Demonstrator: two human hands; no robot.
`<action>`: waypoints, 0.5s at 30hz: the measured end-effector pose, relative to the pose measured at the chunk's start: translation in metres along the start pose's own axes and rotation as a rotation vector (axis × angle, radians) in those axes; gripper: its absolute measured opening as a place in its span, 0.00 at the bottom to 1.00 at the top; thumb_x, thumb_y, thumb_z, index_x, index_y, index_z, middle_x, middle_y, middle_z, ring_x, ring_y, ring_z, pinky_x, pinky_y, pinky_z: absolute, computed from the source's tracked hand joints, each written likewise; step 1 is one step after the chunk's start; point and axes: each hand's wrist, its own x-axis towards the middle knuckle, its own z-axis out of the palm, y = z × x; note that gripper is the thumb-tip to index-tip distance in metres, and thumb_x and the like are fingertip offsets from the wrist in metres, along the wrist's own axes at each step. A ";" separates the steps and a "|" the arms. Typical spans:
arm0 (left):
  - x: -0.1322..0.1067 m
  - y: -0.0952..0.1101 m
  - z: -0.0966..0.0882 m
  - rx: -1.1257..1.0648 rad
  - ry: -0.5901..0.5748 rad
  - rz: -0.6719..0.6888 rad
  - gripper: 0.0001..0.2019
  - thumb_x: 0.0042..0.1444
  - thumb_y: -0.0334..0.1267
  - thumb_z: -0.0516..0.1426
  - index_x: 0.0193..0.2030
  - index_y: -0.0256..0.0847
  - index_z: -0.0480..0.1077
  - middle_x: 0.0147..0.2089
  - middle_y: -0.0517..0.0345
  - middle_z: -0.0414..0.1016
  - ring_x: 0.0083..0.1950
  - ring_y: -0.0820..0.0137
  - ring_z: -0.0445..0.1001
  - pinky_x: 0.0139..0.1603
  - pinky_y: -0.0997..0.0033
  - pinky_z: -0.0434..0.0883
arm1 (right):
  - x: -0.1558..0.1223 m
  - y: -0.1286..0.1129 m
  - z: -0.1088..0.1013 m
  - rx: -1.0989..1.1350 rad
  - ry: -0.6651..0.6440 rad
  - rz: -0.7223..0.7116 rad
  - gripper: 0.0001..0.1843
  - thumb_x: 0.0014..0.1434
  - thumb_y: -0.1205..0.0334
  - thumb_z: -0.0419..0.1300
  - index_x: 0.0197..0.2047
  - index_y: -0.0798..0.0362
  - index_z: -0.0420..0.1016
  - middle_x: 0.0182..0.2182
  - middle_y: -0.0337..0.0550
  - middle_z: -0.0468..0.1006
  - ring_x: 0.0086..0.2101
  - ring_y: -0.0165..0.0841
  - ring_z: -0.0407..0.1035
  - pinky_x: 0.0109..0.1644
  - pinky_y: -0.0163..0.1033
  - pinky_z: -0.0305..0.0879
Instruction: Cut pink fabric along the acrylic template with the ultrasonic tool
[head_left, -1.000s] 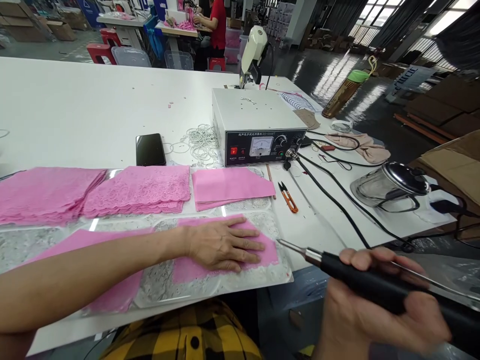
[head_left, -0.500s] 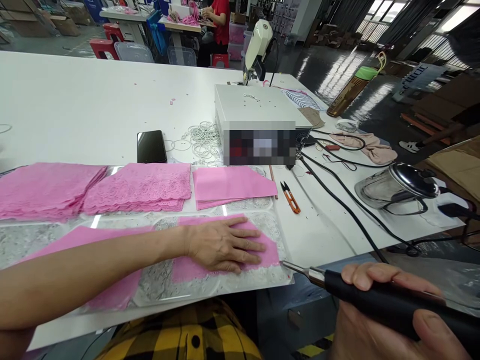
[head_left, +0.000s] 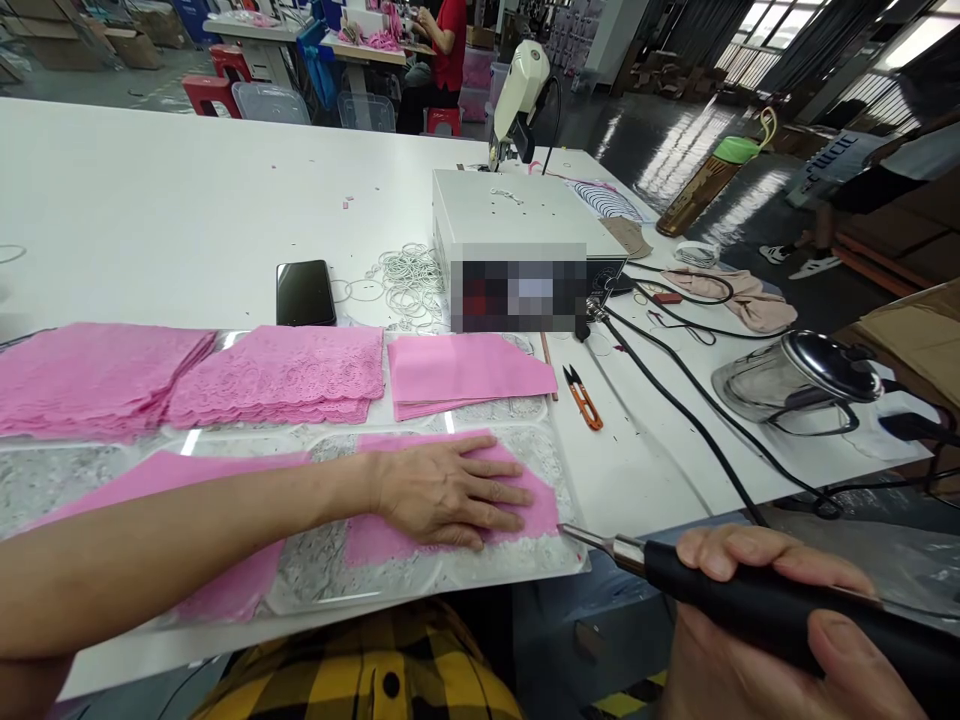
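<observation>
The pink piece (head_left: 379, 540) lies flat on mottled grey sheeting (head_left: 322, 560), near the close edge of the worktop (head_left: 187, 220). The tip of the black-handled tool (head_left: 750, 610) is now at its lower right corner; a second ago it hung a little higher, just off the piece's right side. Whether it truly touches is too small to tell. By my reading, the change takes the tool from approach to the edge itself. The left hand (head_left: 439, 490) has stayed spread on the piece, palm down, gripping nothing; the right hand (head_left: 735, 660) is wrapped round the tool's handle.

Counting outward: one piece lies under the left hand, and one second pink piece (head_left: 232, 585) to its left, partly beneath the forearm. Behind are three pink stacks: a left stack (head_left: 97, 380), a lace stack (head_left: 281, 375) and a plain stack (head_left: 469, 368), their layers uncountable. Beyond come one phone (head_left: 305, 293), one tangle of white rings (head_left: 411, 285), too knotted to number, and one box-shaped machine (head_left: 517, 205). To the right are one pair of orange snips (head_left: 583, 400), one glass jug (head_left: 750, 385) and, farther back, one green-capped bottle (head_left: 697, 195)
</observation>
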 end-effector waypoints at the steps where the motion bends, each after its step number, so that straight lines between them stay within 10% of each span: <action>1: 0.000 0.000 0.000 0.000 0.008 0.004 0.20 0.68 0.44 0.52 0.65 0.48 0.65 0.69 0.57 0.61 0.73 0.62 0.54 0.75 0.52 0.35 | 0.001 0.001 -0.002 0.022 -0.022 -0.001 0.07 0.44 0.59 0.53 0.29 0.49 0.67 0.22 0.36 0.65 0.20 0.32 0.58 0.23 0.41 0.57; 15: 0.002 0.003 -0.003 0.001 -0.057 -0.017 0.22 0.66 0.46 0.53 0.65 0.47 0.65 0.70 0.55 0.58 0.73 0.60 0.52 0.74 0.51 0.32 | 0.001 -0.004 0.000 0.072 0.040 0.011 0.12 0.40 0.58 0.51 0.29 0.49 0.70 0.23 0.37 0.65 0.21 0.32 0.56 0.22 0.41 0.55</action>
